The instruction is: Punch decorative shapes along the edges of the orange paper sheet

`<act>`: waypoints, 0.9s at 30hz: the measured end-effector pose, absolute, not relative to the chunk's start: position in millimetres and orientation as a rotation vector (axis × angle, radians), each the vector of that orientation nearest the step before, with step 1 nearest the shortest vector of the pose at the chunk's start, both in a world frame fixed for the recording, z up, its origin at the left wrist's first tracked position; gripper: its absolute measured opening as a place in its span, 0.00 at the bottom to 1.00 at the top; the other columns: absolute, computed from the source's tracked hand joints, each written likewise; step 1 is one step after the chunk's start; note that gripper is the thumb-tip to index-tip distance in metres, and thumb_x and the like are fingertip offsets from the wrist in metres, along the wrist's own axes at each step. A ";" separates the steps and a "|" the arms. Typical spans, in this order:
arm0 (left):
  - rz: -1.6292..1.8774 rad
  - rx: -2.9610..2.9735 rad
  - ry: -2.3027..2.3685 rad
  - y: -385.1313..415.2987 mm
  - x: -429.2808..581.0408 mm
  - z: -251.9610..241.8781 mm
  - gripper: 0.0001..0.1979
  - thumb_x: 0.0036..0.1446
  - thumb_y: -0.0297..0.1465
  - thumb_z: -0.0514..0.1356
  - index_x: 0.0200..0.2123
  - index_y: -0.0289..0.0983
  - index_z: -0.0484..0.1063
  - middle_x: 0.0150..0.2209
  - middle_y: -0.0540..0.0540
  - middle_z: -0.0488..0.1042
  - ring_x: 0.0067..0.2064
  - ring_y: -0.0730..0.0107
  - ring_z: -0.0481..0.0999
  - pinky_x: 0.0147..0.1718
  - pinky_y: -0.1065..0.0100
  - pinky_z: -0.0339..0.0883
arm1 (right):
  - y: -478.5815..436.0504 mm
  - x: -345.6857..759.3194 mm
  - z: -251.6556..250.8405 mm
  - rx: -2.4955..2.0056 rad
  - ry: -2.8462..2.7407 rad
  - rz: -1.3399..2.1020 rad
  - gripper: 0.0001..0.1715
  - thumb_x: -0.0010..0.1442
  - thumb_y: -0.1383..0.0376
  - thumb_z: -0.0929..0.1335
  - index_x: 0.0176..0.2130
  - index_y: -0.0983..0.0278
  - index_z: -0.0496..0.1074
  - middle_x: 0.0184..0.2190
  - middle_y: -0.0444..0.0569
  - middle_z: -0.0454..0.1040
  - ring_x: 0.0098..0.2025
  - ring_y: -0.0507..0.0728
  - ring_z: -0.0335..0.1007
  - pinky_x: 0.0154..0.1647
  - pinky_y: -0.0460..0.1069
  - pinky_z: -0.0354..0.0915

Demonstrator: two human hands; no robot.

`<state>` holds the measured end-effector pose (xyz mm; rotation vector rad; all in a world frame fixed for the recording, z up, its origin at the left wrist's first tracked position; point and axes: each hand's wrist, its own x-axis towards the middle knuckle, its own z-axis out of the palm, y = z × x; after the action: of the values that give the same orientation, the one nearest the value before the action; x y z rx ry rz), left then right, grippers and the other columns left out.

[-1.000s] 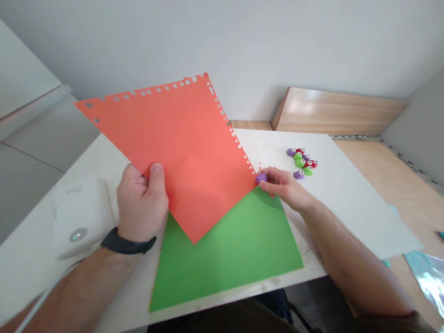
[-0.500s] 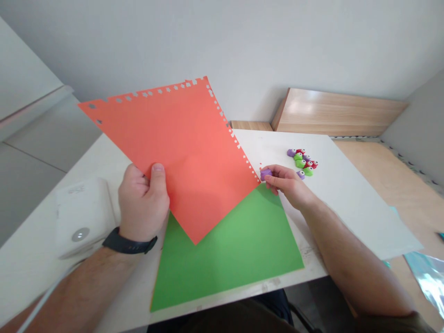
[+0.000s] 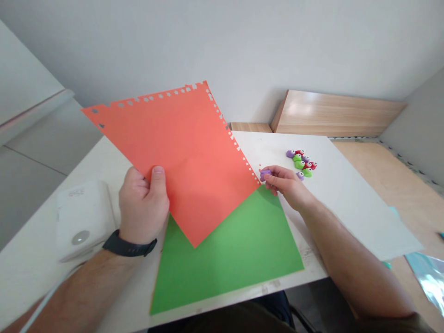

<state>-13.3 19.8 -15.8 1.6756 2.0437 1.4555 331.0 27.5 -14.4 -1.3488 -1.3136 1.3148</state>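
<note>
Orange paper [image 3: 180, 157] sits a bit lower vs a sec ago, top corner dropped. L hand [image 3: 144, 206] is clenched on it at the lower edge, thumb on top, black watch strap [image 3: 128, 247] on the wrist. Sheet is held up at a tilt, not lying flat, partly over green paper [image 3: 236, 259], which lies on the table [image 3: 347, 217]. R hand [image 3: 286, 184] pinches purple punch [image 3: 265, 175] betw thumb & fingers, right at the orange sheet's holed edge; can't tell if touching or just beside it. Small holes run along 2 edges of the orange. Tiny red paper bits [image 3: 260, 165] on table next to punch. Further right, cluster of punches [image 3: 301, 163] in purple, green & red. White box [image 3: 83, 222] w/ round grey button near L wrist.
</note>
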 end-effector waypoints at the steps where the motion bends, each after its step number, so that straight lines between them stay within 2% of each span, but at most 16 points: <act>1: 1.453 1.672 2.046 19.9 -13.3 -15.9 0.19 0.70 0.42 0.56 0.52 0.34 0.74 0.48 0.41 0.80 0.49 0.57 0.79 0.49 0.59 0.71 | 27.3 330.6 -14.1 -1.347 -1.310 1.314 0.21 0.58 0.52 0.75 0.45 0.63 0.76 0.31 0.46 0.75 0.25 0.51 0.61 0.24 0.49 0.54; 9: 1.432 1.660 2.052 19.8 -13.0 -14.3 0.21 0.70 0.44 0.54 0.52 0.34 0.74 0.49 0.40 0.80 0.50 0.57 0.79 0.50 0.59 0.71 | 26.8 330.3 -13.6 -1.357 -1.333 1.306 0.20 0.59 0.51 0.74 0.44 0.62 0.77 0.31 0.45 0.75 0.25 0.51 0.61 0.24 0.49 0.53; 14: 1.449 1.660 2.032 20.6 -13.5 -15.4 0.20 0.70 0.43 0.55 0.52 0.35 0.74 0.49 0.41 0.80 0.50 0.57 0.79 0.49 0.60 0.71 | 26.4 329.4 -13.3 -1.340 -1.320 1.306 0.20 0.58 0.51 0.75 0.44 0.62 0.77 0.35 0.47 0.76 0.28 0.52 0.63 0.25 0.49 0.55; 24: 1.443 1.672 2.014 19.9 -12.5 -13.3 0.19 0.69 0.42 0.55 0.53 0.35 0.73 0.50 0.41 0.80 0.51 0.57 0.78 0.51 0.59 0.71 | 26.4 328.8 -12.6 -1.363 -1.326 1.298 0.22 0.58 0.49 0.74 0.43 0.62 0.77 0.30 0.45 0.74 0.25 0.51 0.61 0.25 0.49 0.54; 27: 1.444 1.655 2.014 20.3 -12.7 -13.8 0.19 0.69 0.43 0.55 0.52 0.36 0.73 0.49 0.41 0.80 0.51 0.57 0.78 0.51 0.59 0.70 | 26.8 327.8 -13.0 -1.360 -1.305 1.292 0.23 0.57 0.48 0.75 0.43 0.62 0.77 0.32 0.46 0.75 0.26 0.51 0.63 0.25 0.48 0.56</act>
<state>-12.7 20.3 -13.8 1.6551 2.0140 1.4443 327.8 26.8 -13.0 -1.3601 -1.3048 1.2918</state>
